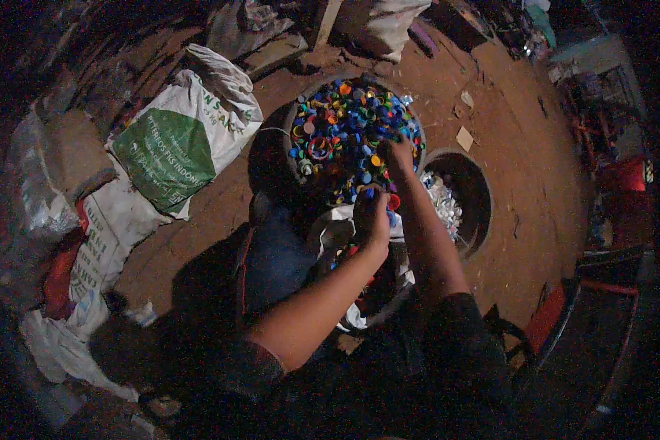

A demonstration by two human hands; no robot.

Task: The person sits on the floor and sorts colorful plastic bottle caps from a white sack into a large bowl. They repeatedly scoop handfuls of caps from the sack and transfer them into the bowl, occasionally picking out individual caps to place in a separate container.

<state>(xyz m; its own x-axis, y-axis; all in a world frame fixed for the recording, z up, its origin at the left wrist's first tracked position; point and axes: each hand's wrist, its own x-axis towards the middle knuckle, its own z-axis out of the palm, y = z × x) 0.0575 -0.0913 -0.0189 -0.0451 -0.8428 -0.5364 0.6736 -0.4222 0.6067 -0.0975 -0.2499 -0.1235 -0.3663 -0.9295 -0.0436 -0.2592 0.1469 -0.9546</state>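
Note:
A wide round tub (289, 150) in front of me is heaped with bottle caps (363, 110) in blue, red, yellow, green and white. My right hand (399, 155) reaches into the right side of the heap, its fingers curled among the caps; what they grip is too dark to make out. Nearer to me, my left hand (374, 213) is cupped around a few caps, with blue ones at its fingertips. A red cap (394, 202) shows just beside it. Below that hand stands a container lined with a white sack (337, 215), with more caps inside, partly hidden by my left forearm.
To the right of the tub, a dark round basin (482, 192) holds whitish scraps (444, 202). A white and green sack (176, 150) lies at the left above another pale sack (114, 235). A red-edged chair-like frame (609, 286) stands at the right on the brown floor (535, 169).

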